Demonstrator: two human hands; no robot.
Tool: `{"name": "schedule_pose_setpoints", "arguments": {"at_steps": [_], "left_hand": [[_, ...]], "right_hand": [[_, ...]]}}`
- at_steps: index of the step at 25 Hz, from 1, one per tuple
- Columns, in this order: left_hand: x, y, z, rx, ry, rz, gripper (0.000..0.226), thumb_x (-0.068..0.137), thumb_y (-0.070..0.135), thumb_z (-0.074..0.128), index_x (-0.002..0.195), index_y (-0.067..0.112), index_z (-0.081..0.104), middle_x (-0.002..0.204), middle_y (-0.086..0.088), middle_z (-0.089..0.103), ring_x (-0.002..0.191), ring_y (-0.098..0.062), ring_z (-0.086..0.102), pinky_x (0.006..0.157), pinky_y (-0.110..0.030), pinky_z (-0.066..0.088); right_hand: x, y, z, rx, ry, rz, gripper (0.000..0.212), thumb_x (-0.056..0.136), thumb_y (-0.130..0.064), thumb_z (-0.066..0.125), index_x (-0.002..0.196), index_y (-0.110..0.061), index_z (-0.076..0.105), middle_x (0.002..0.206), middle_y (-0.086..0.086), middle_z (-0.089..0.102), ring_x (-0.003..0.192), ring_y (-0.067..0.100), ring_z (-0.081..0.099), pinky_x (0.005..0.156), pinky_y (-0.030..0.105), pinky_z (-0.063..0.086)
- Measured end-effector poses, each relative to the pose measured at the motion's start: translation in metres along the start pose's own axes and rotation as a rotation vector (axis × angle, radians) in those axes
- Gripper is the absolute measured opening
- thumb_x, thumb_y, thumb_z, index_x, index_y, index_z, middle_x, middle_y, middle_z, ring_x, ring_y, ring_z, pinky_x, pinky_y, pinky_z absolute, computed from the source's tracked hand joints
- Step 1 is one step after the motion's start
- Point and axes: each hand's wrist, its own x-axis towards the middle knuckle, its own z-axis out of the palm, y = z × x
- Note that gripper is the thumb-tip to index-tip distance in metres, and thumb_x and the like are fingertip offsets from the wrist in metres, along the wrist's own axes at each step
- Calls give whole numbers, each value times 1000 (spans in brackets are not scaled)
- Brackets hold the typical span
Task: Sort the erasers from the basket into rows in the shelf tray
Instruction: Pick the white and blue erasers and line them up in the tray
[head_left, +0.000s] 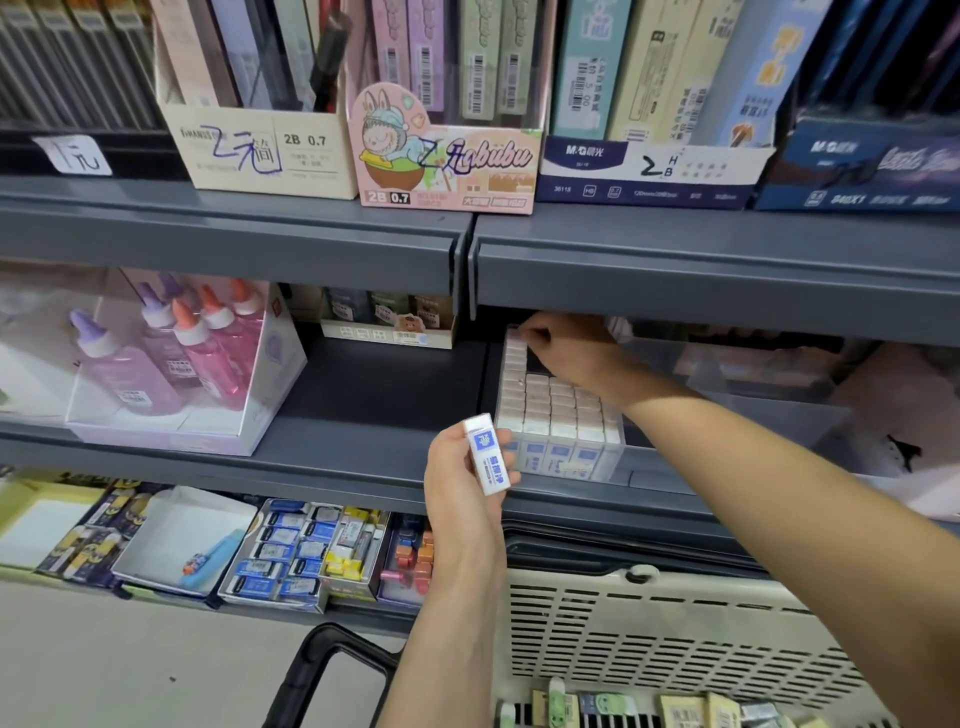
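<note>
- Grey metal shelf (363, 395) fills most of the view. Top level carries lead boxes (447, 171) marked 2B 0.7, w/ handwritten prices.
- Basket (675, 623): cream slatted plastic, black handle, bottom right, below the shelf's front edge. Loose erasers (675, 709) lie in its bottom.
- Glue box (280, 358): clear, mid level, left side. Pink & purple bottles (208, 343) stand inside.
- Stationery boxes (280, 561) sit side by side on the lowest level, left of centre.
- Tray (618, 457): clear plastic, mid level right, at the shelf's front edge. Packed erasers (556, 405) stand on end in it in straight rows, touching. Left col runs furthest back, w/ a dark gap behind the shorter cols.
- R hand (566, 348): reaches over the tray to its rear, under the upper shelf, fingertips bent down at the rearmost eraser of the left col. Blurred, so can't tell if it pinches or only touches.
- L hand (462, 478): just in front of the tray's front-left corner, clenched round one eraser.
- White eraser (485, 454): blue label, nearly upright in L hand, just beside the tray's front wall, outside it.
</note>
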Motion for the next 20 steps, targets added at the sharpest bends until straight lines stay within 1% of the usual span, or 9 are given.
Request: {"name": "schedule_pose_setpoints", "arguments": {"at_steps": [3,6,8,11,13,15,17,18,20], "left_hand": [[-1,-1,0,39,-27,23,22,91,6,38,94,9,60,70,-4,67,59,-11,57,55,-21,48],[-3,-3,1,75,-58,48,21,91,7,41,95,8,62,72,-1,67,61,-8,59,60,-22,49],[-3,-5,2,101,-82,45,20,91,8,44,96,7,63,74,-1,66,63,-9,59,61,-22,49],[-4,-5,3,96,-101,38,16,92,7,46,99,5,61,75,-6,65,62,-11,60,58,-23,51],[-5,-6,2,127,-92,84,12,92,8,49,96,8,60,82,-7,65,67,-12,63,65,-26,52],[-6,-8,-1,292,-34,191,10,89,10,54,93,17,61,96,-5,66,85,-15,64,77,-27,50],[-6,-10,-4,457,38,276,17,89,13,56,95,28,58,110,-1,62,101,-14,58,86,-24,44],[-6,-11,-4,503,33,274,19,89,13,56,98,30,56,115,1,59,107,-12,54,89,-23,41],[-5,-13,-4,554,-38,203,25,90,13,55,108,30,51,120,5,56,111,-6,52,92,-21,38]], "right_hand": [[-24,-12,-14,111,-38,-72,24,96,-32,46,104,-19,64,95,-1,66,82,15,60,75,27,45],[-59,-33,-22,290,-154,-82,22,90,-43,52,76,-31,63,71,-15,62,66,2,58,65,25,45],[-75,-43,-27,342,-215,-105,16,87,-41,57,75,-32,63,68,-15,63,62,0,59,65,26,52],[-86,-43,-40,481,-306,-131,8,86,-27,63,78,-30,65,74,-16,64,67,-2,60,68,19,52],[-89,-40,-46,518,-332,-137,10,84,-23,66,80,-32,65,80,-16,65,72,-4,61,71,15,50],[-84,-31,-52,516,-300,-86,8,83,-28,67,80,-36,63,82,-16,68,75,-1,65,71,16,53],[-70,-17,-59,557,-237,24,1,84,-37,62,85,-37,62,88,-16,71,74,-4,66,71,13,53],[-61,-8,-61,573,-207,71,7,87,-41,57,89,-36,61,96,-12,71,79,-2,66,79,16,53],[-44,7,-58,516,-107,147,24,90,-44,51,99,-26,64,109,-3,67,98,9,63,98,28,45]]}}
